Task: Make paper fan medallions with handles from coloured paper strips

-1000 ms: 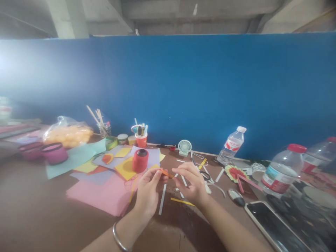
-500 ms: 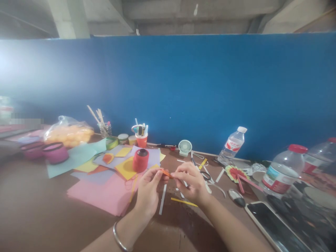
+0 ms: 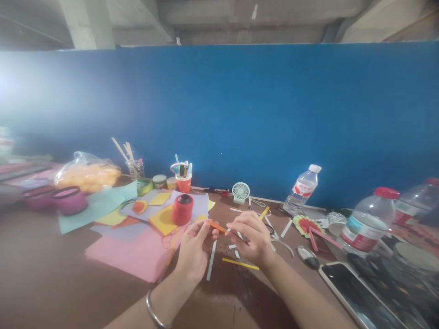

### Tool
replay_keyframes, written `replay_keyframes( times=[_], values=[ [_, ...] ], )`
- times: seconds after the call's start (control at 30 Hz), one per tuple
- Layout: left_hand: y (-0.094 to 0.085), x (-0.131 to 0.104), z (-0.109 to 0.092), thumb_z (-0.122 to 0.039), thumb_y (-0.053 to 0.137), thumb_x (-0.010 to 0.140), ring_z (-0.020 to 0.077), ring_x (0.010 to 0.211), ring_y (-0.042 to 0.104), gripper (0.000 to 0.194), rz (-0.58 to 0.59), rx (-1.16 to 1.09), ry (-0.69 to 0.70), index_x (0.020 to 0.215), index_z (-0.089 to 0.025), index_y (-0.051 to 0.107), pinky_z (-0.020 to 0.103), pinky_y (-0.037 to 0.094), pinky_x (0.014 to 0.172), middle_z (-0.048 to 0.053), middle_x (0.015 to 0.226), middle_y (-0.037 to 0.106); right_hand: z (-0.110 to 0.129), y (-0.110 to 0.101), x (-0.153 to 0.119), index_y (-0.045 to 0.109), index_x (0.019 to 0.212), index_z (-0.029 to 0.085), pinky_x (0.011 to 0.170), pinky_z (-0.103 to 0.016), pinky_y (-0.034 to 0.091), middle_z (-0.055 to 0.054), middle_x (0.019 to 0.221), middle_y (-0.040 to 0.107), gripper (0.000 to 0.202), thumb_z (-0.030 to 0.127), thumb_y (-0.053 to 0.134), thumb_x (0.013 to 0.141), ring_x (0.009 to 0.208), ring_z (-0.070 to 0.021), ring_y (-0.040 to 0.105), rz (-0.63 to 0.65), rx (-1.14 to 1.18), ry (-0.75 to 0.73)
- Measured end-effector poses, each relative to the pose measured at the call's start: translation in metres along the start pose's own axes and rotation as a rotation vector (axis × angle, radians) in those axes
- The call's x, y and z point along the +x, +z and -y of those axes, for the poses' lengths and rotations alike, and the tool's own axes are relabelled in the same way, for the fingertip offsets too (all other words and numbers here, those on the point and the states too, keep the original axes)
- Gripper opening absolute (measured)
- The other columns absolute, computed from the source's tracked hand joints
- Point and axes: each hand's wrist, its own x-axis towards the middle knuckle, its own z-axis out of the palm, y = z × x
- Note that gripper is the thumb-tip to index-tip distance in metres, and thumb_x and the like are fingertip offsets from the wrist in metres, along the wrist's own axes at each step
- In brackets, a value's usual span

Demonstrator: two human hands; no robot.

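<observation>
A small folded orange paper strip (image 3: 217, 227) is held between both hands over the middle of the table. My left hand (image 3: 195, 249) pinches its left end between thumb and fingers. The fingertips of my right hand (image 3: 251, 237) are closed on its right end. Behind my left hand a red spool of thread (image 3: 183, 209) stands on stacked paper. Below the hands lie a white strip (image 3: 211, 261) and a yellow strip (image 3: 240, 263) on the brown table. Scissors, partly hidden, are behind my right hand.
Pink paper (image 3: 130, 253) spreads at the left, near purple cups (image 3: 70, 201) and a bag of yellow balls (image 3: 88, 173). A small fan (image 3: 240, 192) stands at the back. On the right are a water bottle (image 3: 302, 189), a larger bottle (image 3: 368, 224), a paper rosette (image 3: 307, 225) and a phone (image 3: 358, 292).
My right hand's fingers have shifted slightly along the orange strip, and more of the strip shows between the hands. The whole view has moved a little.
</observation>
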Motion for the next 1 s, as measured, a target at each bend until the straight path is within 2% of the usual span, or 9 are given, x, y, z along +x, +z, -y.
replay_keyframes(
  times=[0.33,0.47,0.53,0.6,0.7,0.83,0.93,1.0],
  values=[
    [0.000,-0.001,0.000,-0.022,0.071,0.065,0.0063,0.057,0.056,0.016,-0.026,-0.018,-0.001,0.075,-0.011,0.064,0.016,0.049,0.057,0.002,0.070,0.064,-0.001,-0.002,0.000,0.063,0.088,0.021,0.068,-0.031,0.046,-0.003,0.076,0.060,0.017,0.011,0.059,0.074,0.073,-0.0153,0.050,0.072,-0.061,-0.045],
    [0.000,-0.001,-0.001,-0.022,0.070,0.065,0.0060,0.058,0.056,0.014,-0.022,-0.005,-0.013,0.072,-0.011,0.063,0.015,0.048,0.058,0.002,0.069,0.063,-0.001,-0.008,0.001,0.062,0.092,0.021,0.068,-0.032,0.045,-0.004,0.077,0.061,0.018,0.014,0.055,0.078,0.075,-0.0166,0.051,0.218,-0.187,-0.161],
    [0.000,0.000,0.000,-0.023,0.069,0.067,0.0061,0.060,0.056,0.013,-0.027,0.022,-0.017,0.072,-0.012,0.063,0.015,0.048,0.059,0.002,0.070,0.063,0.000,-0.008,0.002,0.061,0.095,0.020,0.069,-0.033,0.045,-0.005,0.079,0.062,0.019,0.017,0.055,0.078,0.076,-0.0181,0.051,0.276,-0.211,-0.172],
    [-0.002,0.001,0.001,-0.024,0.068,0.068,0.0066,0.062,0.057,0.014,-0.043,0.061,-0.008,0.072,-0.013,0.062,0.015,0.048,0.061,0.001,0.071,0.064,0.002,-0.006,0.003,0.061,0.094,0.019,0.069,-0.035,0.045,-0.006,0.080,0.062,0.017,0.019,0.055,0.078,0.076,-0.0185,0.052,0.253,-0.166,-0.109],
    [-0.003,0.003,0.003,-0.026,0.066,0.069,0.0074,0.063,0.058,0.014,-0.050,0.093,0.019,0.075,-0.014,0.061,0.017,0.048,0.064,0.001,0.073,0.064,0.004,0.000,0.004,0.061,0.087,0.020,0.068,-0.034,0.046,-0.005,0.078,0.061,0.012,0.017,0.055,0.078,0.074,-0.0172,0.054,0.144,-0.034,0.046],
    [-0.002,0.001,0.001,-0.028,0.064,0.071,0.0075,0.064,0.057,0.020,0.021,0.117,0.069,0.088,-0.019,0.059,0.020,0.047,0.065,0.000,0.079,0.062,0.008,0.005,0.006,0.061,0.083,0.020,0.064,-0.031,0.047,-0.004,0.076,0.062,0.011,0.014,0.055,0.076,0.071,-0.0161,0.056,0.041,0.092,0.218],
    [-0.001,-0.002,-0.002,-0.022,0.069,0.065,0.0100,0.073,0.056,0.036,0.065,0.274,0.146,0.099,-0.021,0.056,0.019,0.045,0.065,0.000,0.086,0.060,0.011,0.004,0.007,0.060,0.081,0.020,0.059,-0.027,0.046,-0.003,0.076,0.063,0.009,0.014,0.057,0.075,0.064,-0.0136,0.055,0.015,0.165,0.340],
    [-0.001,-0.003,-0.004,-0.019,0.070,0.063,0.0125,0.079,0.056,0.034,0.072,0.379,0.195,0.095,-0.020,0.058,0.020,0.045,0.069,0.001,0.088,0.060,0.014,0.005,0.009,0.060,0.080,0.020,0.057,-0.026,0.046,-0.002,0.075,0.062,0.008,0.015,0.057,0.074,0.062,-0.0131,0.055,0.021,0.221,0.390]
  ],
)
